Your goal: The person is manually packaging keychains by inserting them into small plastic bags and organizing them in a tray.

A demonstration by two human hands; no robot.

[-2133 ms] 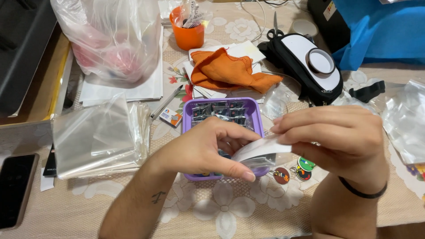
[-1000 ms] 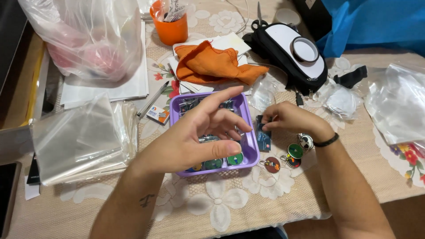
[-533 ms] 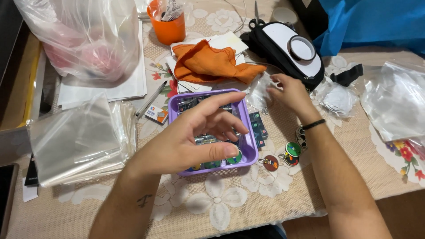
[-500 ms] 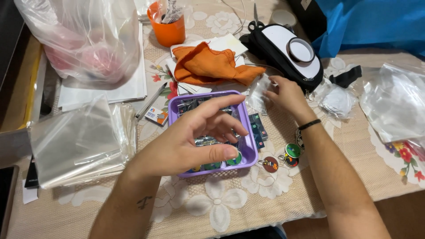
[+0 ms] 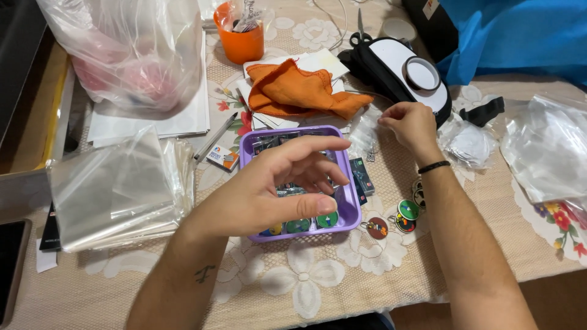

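Observation:
My left hand [image 5: 272, 189] hovers over a purple plastic tray [image 5: 350, 208], fingers spread and curled, holding nothing. The tray holds several small round badges and dark packets. My right hand [image 5: 411, 124], a black band on its wrist, has reached to the far right of the tray and pinches a small clear plastic bag [image 5: 365, 131] lying next to an orange cloth [image 5: 292, 91]. Three round keychains [image 5: 397, 217] lie on the lace tablecloth just right of the tray.
A stack of clear sleeves [image 5: 116, 186] lies at left, a big plastic bag [image 5: 131, 52] behind it. An orange cup [image 5: 241, 36], scissors [image 5: 359, 27], a black-and-white device [image 5: 403, 70], a blue bag [image 5: 520, 33], more clear bags [image 5: 547, 146], and a phone [image 5: 11, 260] surround the tray.
Two seconds ago both hands held a clear bag together over the tray. My right hand has since carried it away to the upper right, while my left hand stayed over the tray.

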